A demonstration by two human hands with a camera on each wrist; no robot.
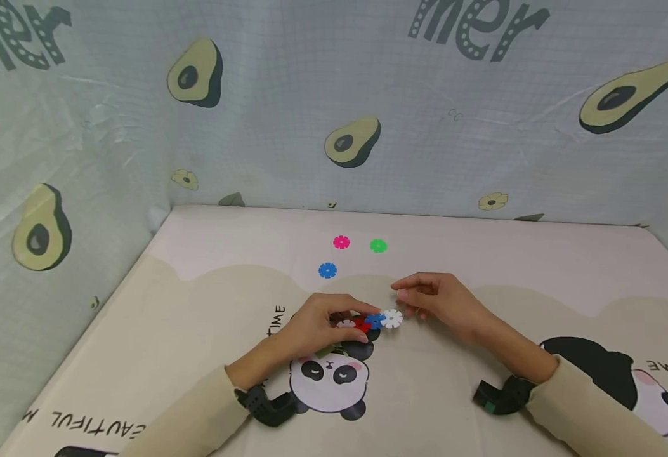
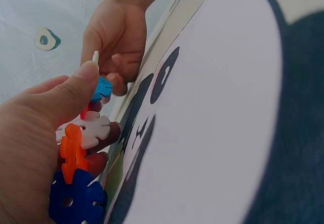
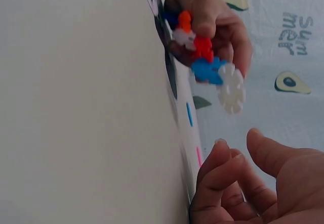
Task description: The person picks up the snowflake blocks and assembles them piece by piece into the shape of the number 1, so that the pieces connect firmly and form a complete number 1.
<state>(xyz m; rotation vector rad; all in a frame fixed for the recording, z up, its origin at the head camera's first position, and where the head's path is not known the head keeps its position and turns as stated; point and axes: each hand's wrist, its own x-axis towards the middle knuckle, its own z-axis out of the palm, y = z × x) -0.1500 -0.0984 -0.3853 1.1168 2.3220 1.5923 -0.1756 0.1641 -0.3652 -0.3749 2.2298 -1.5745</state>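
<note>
Clerk: Largest item first?

Inspector: One table (image 1: 436, 406), its cover marked with a panda print (image 1: 330, 390). Two hands are over it.

Clerk: Condition of the hands?

Inspector: The left hand (image 1: 319, 320) pinches a disc chain (image 3: 203, 48) between thumb and fingers. The right hand (image 1: 448, 306) holds nothing; its fingers are loosely bent, the thumb standing apart from them. It is near the far end of the disc chain, not touching it.

Clerk: Position of the disc chain?

Inspector: In the left hand, apparently raised off the table, beside the head of the panda print.

Clerk: How far along?

Inspector: Six notched discs are joined in a row. Three lie separate, unattached. I judge two thirds of the discs in sight joined, one third left.

Clerk: Itemised count?

Inspector: Joined, in order: one dark blue disc (image 2: 77, 201), one orange disc (image 2: 74, 153), one inner white disc (image 2: 93, 129), one red disc (image 1: 362, 324), one light blue disc (image 3: 205, 71), one end white disc (image 1: 392, 318). Loose, beyond the hands: one blue disc (image 1: 327, 270), one green disc (image 1: 378, 245), one pink disc (image 1: 342, 242). Visible total, nine; whether the fingers hide another, I cannot tell.
</note>
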